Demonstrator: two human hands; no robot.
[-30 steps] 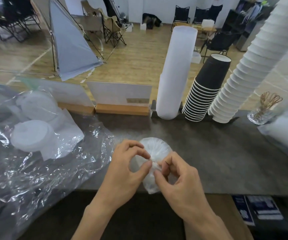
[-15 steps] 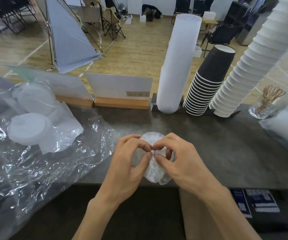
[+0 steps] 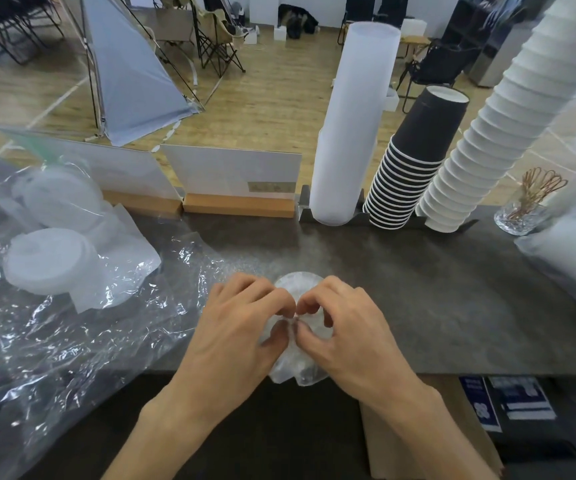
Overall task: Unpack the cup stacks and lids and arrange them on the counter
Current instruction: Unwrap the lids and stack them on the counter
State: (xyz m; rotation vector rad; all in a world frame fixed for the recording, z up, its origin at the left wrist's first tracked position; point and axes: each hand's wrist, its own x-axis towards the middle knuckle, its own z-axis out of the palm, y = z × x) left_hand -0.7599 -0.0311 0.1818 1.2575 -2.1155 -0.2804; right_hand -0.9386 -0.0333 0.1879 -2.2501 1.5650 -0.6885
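A small stack of lids wrapped in thin clear plastic (image 3: 297, 370) lies at the front edge of the dark counter (image 3: 435, 306). My left hand (image 3: 234, 330) and my right hand (image 3: 345, 327) meet above it, and the fingertips of both pinch the twisted plastic at its top. Along the counter's back stand three leaning stacks: a frosted sleeve of cups (image 3: 352, 126), black cups (image 3: 414, 161) and white cups (image 3: 501, 119). At the left, white lids (image 3: 47, 261) lie inside a large crumpled clear bag (image 3: 54, 341).
Two white sign cards in wooden bases (image 3: 238, 206) stand at the back edge. A glass holder with wooden picks (image 3: 525, 209) sits at the right, beside another wrapped white package (image 3: 570, 258). Printed cards (image 3: 504, 400) lie below the counter's front edge.
Both hands have closed in over the wrapped lid stack. My right hand moved up from the near side to meet the left at the plastic's top. The view has tilted slightly.
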